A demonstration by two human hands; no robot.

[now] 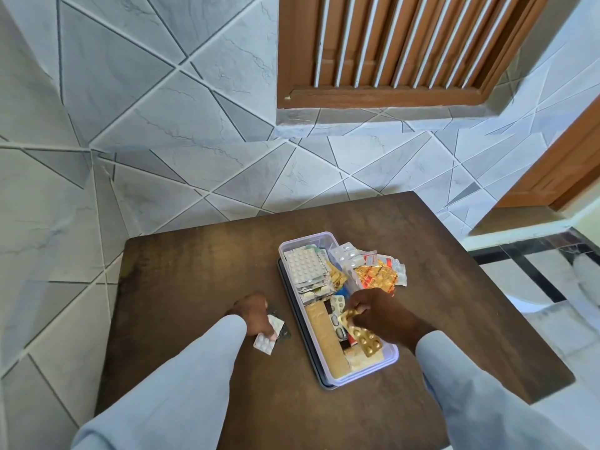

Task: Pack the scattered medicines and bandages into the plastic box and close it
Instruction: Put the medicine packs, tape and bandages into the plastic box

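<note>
A clear plastic box stands open on the dark wooden table, resting on what looks like its dark lid. Inside lie white pill strips, a tan bandage roll and other blister packs. My right hand hovers over the box's near end, gripping a gold blister strip. My left hand rests on the table just left of the box, fingers closed on a white pill strip, with a dark strip beside it.
More medicine packs, orange-yellow sachets and clear blister packs, lie heaped against the box's right side. The table's far edge meets a tiled wall. Its right edge drops to a tiled floor.
</note>
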